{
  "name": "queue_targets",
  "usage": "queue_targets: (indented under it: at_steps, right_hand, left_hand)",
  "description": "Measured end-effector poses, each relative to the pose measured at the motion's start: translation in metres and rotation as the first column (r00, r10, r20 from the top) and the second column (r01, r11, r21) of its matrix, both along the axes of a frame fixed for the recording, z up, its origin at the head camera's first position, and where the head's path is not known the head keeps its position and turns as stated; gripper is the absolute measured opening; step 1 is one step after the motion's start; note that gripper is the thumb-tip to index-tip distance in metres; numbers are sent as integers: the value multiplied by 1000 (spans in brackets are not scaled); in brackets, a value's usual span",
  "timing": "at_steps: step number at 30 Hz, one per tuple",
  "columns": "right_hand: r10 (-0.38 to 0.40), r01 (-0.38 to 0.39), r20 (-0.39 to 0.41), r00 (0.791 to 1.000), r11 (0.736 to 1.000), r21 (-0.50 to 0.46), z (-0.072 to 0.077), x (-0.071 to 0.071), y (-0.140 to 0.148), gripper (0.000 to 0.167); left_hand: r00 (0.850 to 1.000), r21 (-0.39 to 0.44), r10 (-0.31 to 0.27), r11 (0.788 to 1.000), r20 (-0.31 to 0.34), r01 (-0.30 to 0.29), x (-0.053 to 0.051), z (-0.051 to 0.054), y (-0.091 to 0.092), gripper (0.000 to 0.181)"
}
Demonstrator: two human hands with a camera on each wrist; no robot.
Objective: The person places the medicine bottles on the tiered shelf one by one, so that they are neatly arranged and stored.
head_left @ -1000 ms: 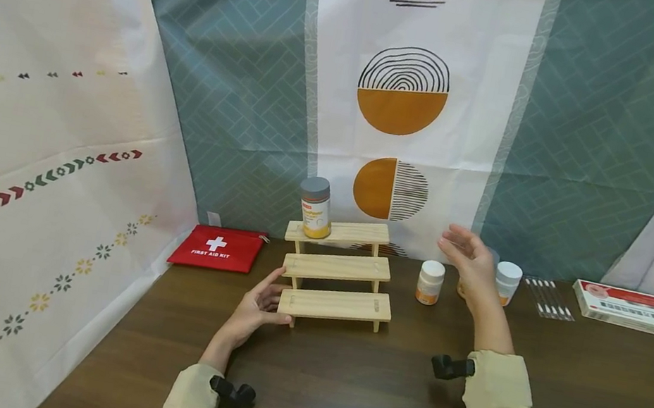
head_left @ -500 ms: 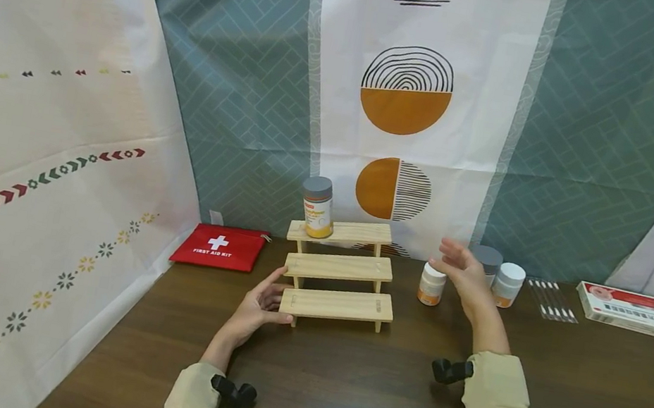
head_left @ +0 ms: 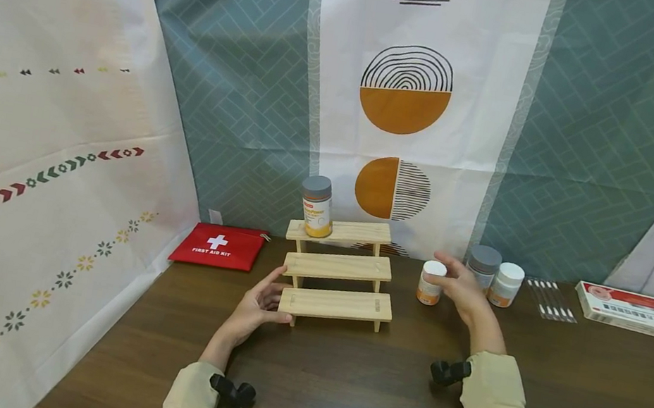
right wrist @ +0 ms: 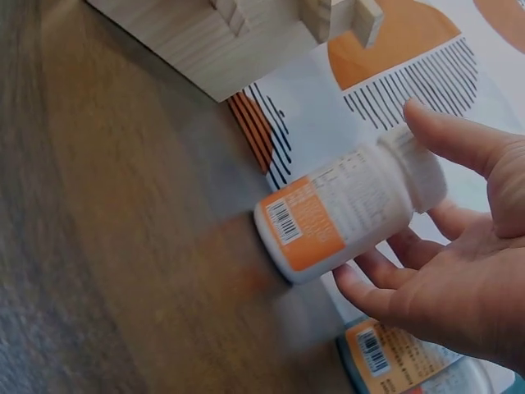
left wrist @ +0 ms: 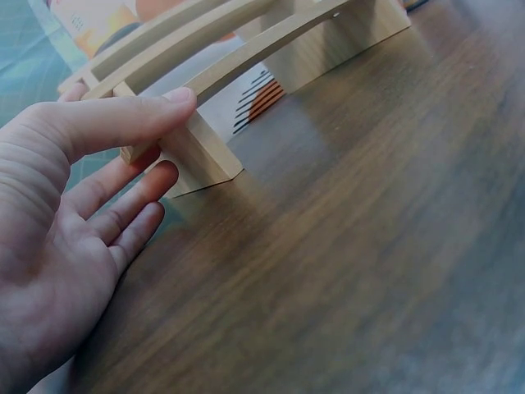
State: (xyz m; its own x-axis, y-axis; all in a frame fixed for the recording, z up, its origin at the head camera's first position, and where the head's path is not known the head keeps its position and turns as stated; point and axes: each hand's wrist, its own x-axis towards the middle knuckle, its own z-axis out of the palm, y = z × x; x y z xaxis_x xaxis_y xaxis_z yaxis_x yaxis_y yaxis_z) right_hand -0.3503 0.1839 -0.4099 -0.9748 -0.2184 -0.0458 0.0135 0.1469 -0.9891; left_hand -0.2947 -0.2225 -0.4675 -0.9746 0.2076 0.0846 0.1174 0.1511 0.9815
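Note:
In the head view my left hand point(head_left: 249, 309) holds the left end of a three-step wooden display stand point(head_left: 337, 303). Its thumb lies against the lowest step and some fingers reach behind, as the left wrist view shows. My right hand point(head_left: 467, 294) is beside a small white pill bottle point(head_left: 429, 293) with an orange label, right of the stand. In the right wrist view that bottle point(right wrist: 336, 213) stands between thumb and spread fingers; the thumb is by the cap, and firm contact cannot be made out. A grey-capped jar point(head_left: 316, 216) stands on the top step's left.
Behind my right hand stand another grey-capped jar point(head_left: 484, 261) and a second white bottle point(head_left: 505, 286). Farther right lie several cotton swabs point(head_left: 550, 301) and a red-and-white box point(head_left: 630, 310). A red first aid pouch point(head_left: 219, 245) lies left of the stand. Fabric hangs behind the table.
My right hand has come down and slightly left, from above the table to the small white bottle, uncovering the grey-capped jar behind. The left hand and the stand stay put.

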Motion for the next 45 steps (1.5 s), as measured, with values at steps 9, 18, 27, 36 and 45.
queue_targets:
  at_steps: [9,18,27,36,45]
  right_hand:
    - [-11,10,24,1000,1000,13,-6,-2,-1,74]
    - [-22,20,48,999,999,45,-5,-1,-2,72]
    - [-41,37,52,998,997,71,-5,-2,-3,72]
    - [-61,58,53,997,997,59,-7,-2,-3,70]
    - [-49,45,55,997,997,68,-5,0,-8,73]
  left_hand:
    - [1000,-4,-18,1000,-8,18,1,0,-2,90]
    - [1000,-9,-19,1000,-11,19,1,1,0,90]
    - [1000,-8,-11,1000,-5,11,1,1,0,89]
    - [1000,-10,-9,1000,-7,9,1,0,0,90]
    - [1000,-3,-7,1000,-7,7,1,0,0,90]
